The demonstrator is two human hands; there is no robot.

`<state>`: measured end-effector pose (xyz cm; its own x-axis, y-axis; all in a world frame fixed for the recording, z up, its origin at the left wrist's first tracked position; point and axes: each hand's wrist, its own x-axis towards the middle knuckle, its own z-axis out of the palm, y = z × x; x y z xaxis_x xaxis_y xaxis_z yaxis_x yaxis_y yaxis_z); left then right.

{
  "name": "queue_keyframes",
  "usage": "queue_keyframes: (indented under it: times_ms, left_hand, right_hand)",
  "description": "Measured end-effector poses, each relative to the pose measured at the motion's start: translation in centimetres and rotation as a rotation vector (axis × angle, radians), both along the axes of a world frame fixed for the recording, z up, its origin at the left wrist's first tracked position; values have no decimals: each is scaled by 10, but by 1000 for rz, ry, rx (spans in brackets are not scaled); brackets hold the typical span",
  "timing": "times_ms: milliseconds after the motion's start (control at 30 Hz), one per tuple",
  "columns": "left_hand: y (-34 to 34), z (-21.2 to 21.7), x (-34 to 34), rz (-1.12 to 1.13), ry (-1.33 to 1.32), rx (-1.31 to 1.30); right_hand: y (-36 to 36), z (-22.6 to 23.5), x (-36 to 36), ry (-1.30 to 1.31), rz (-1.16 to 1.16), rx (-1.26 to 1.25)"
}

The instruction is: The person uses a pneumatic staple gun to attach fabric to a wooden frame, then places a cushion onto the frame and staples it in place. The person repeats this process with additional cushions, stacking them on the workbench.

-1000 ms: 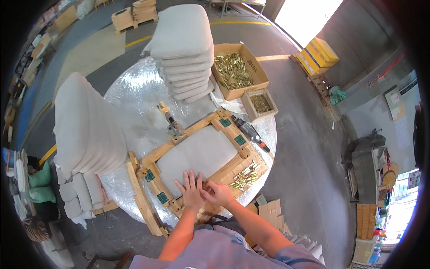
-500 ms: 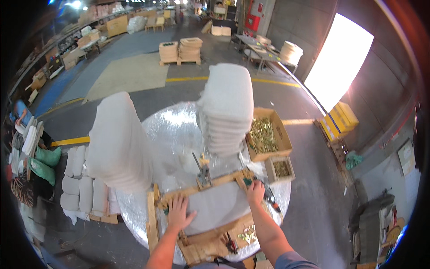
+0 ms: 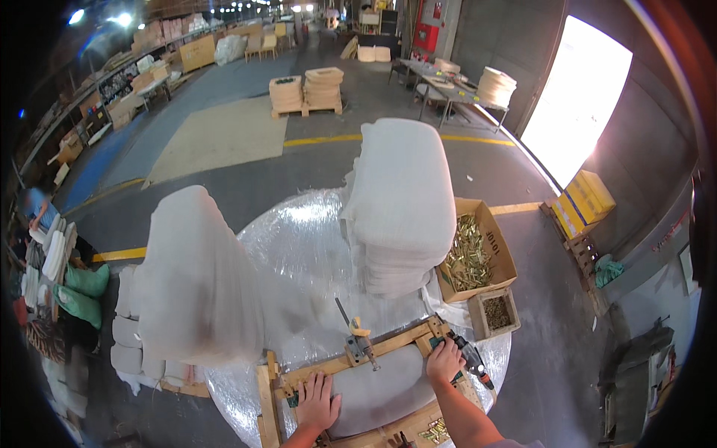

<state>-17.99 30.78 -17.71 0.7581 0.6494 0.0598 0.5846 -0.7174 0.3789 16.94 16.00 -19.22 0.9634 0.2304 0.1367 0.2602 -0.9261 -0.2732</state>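
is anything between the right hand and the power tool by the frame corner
Nothing visible: the right hand already rests on the power tool at the wooden frame corner. The left hand presses the cushion.

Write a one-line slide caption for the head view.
Left hand flat on a white cushion in a wooden frame; right hand at the frame's corner.

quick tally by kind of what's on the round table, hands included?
Tall white cushion stacks: 2 — left stack, right stack
Open boxes of small metal parts: 2 — large cardboard box, small box
Wooden frame around a white cushion: 1
Clamp on the frame: 1
Power tool: 1
Hands: 2 — left hand, right hand
Total: 9
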Motion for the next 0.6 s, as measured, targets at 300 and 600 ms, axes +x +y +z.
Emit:
queue_keyframes:
  times_ms: [300, 600]
  left_hand:
    - [85, 2, 41, 126, -266, 59]
    - [85, -22, 37, 74, -41, 16]
  right_hand:
    - [54, 30, 41, -172, 474, 400]
    - [88, 14, 41, 87, 998, 279]
